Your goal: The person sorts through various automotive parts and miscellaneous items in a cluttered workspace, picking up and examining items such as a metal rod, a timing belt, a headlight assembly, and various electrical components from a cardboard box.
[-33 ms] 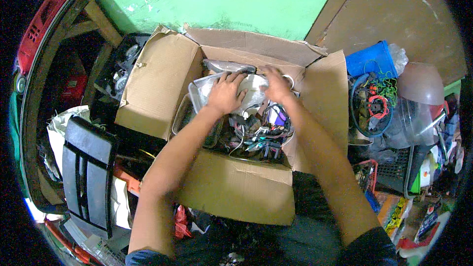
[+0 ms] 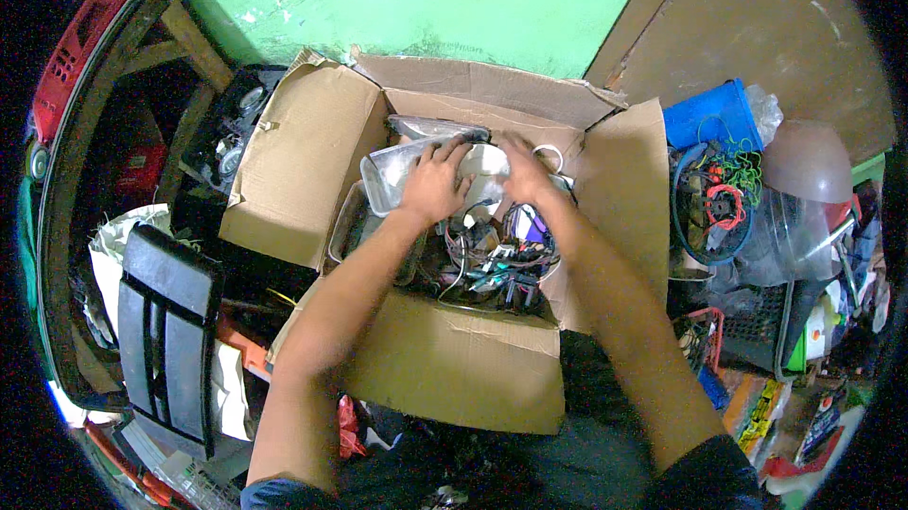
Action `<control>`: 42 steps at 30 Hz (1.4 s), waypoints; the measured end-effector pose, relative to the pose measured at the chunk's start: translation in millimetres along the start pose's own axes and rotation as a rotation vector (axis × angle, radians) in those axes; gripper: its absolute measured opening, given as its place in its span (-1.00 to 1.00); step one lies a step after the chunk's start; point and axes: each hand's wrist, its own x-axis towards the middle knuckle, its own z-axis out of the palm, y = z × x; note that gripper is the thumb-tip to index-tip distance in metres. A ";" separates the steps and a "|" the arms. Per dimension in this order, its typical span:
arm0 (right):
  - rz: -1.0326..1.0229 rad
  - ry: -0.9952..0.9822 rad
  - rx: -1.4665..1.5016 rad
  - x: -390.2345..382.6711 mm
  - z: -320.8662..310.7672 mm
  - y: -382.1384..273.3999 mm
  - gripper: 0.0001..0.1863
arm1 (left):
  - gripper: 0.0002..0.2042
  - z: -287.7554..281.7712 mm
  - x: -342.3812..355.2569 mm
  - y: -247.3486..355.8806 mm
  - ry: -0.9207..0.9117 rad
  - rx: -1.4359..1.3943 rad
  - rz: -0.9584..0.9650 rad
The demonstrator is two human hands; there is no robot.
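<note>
An open cardboard box (image 2: pixel 445 349) stands in front of me with its flaps folded out. Spread over a translucent plastic container (image 2: pixel 383 179) inside it, my left hand (image 2: pixel 437 179) has its fingers apart and stretched out. My right hand (image 2: pixel 522 170) reaches in at the back right, beside a white round object (image 2: pixel 487 162); its fingers are smeared and partly hidden, so their grip is unclear. A tangle of cables and small connectors (image 2: pixel 501 259) fills the front right of the box. Another clear tray (image 2: pixel 345 217) lies at the left, under my forearm.
A green wall (image 2: pixel 407 0) rises behind the box. On the right are a blue bin (image 2: pixel 714 118), a round container of wires (image 2: pixel 714 203) and clear plastic tubs (image 2: pixel 790 236). A dark slatted panel (image 2: pixel 170 340) leans on the left, near a shelf frame (image 2: pixel 113 66).
My right hand has shifted slightly and looks more blurred, with more of a white ring showing beside it. My left hand stays almost in place on the plastic container.
</note>
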 end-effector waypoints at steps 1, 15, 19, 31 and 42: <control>0.082 -0.192 0.103 -2.1 9.2 -14.1 0.00 | -0.37 5.5 -8.6 -0.8 0.014 0.002 -0.052; -0.198 0.112 0.122 -46.2 -67.2 -43.6 -0.77 | -0.58 -23.6 -25.1 18.4 0.005 0.275 -0.128; -0.222 0.376 0.103 -28.9 -120.3 -48.9 -0.82 | -0.61 -50.9 12.0 45.4 0.231 0.201 -0.073; -0.058 0.439 -0.100 -32.7 -125.9 -6.4 -0.82 | -0.79 1.5 63.1 54.2 0.376 -0.160 0.146; -0.072 0.363 -0.077 -34.8 -66.8 11.1 -0.50 | -0.67 35.2 67.8 21.6 0.273 -0.341 -0.069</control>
